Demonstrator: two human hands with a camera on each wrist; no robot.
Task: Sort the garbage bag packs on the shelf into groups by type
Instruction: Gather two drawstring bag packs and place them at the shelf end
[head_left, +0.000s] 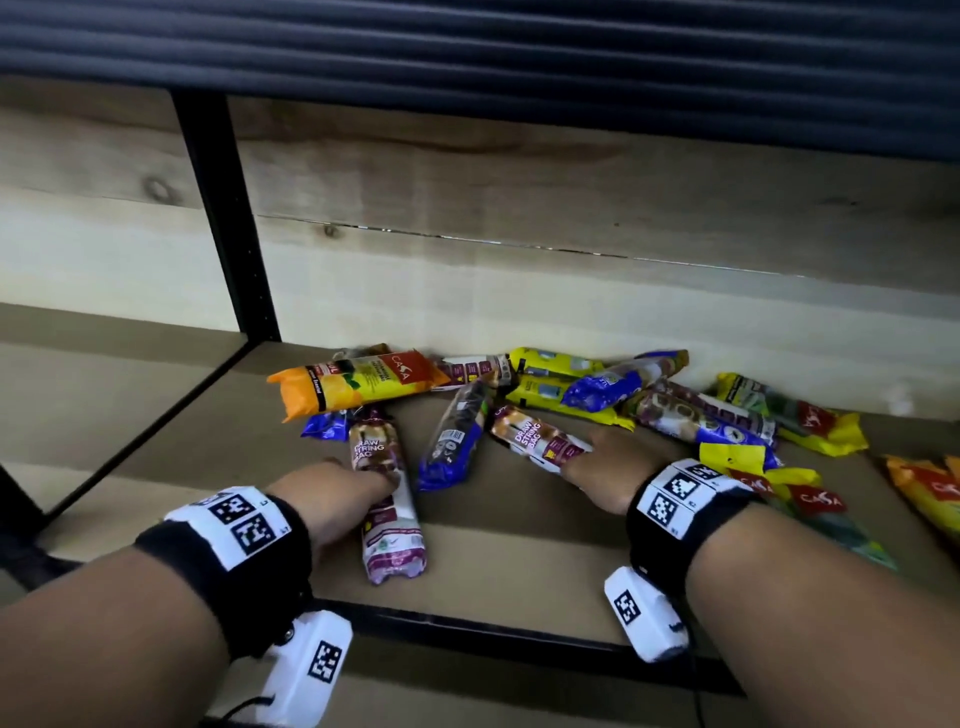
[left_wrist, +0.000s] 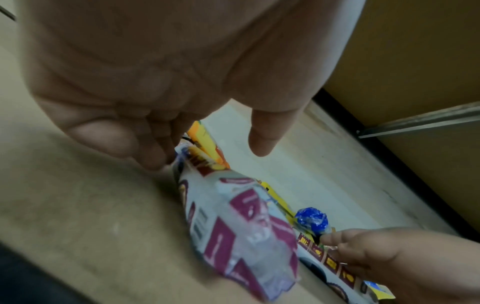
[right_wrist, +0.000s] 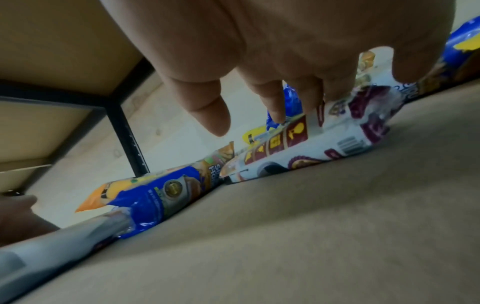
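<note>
While I look down from the head view, I see the shelf (head_left: 218, 431) with a messy pile of garbage bag packs (head_left: 597, 395) at the back by the wooden wall. My left hand (head_left: 337, 496) lies on a white and purple drawstring pack (head_left: 389, 499) that sits in front of the pile, nearer to me. My right hand (head_left: 605, 467) lies on a second white and purple pack (head_left: 535, 436), at the front of the pile. An orange pack (head_left: 358, 384) is at the left end of the pile. Blue, yellow and orange packs are all mixed up in it.

From the left wrist view, my left hand (left_wrist: 161, 86) is above its pack (left_wrist: 244, 230). The fingers (left_wrist: 153, 158) touch one side near its far end and the thumb (left_wrist: 262, 139) hangs free, so this hand is open and not gripping.

From the right wrist view, my right hand (right_wrist: 285, 45) has straight fingers (right_wrist: 275, 105) pressing down on top of its pack (right_wrist: 311, 144). The thumb (right_wrist: 207, 111) hangs free. This hand is open too. A blue pack (right_wrist: 166, 195) lies just beside that pack, touching its end.

I think the sorting has only just begun. I see no neat groups yet. The two matching packs look like the first pair to put together. Almost all of the pile is left to sort.
</note>
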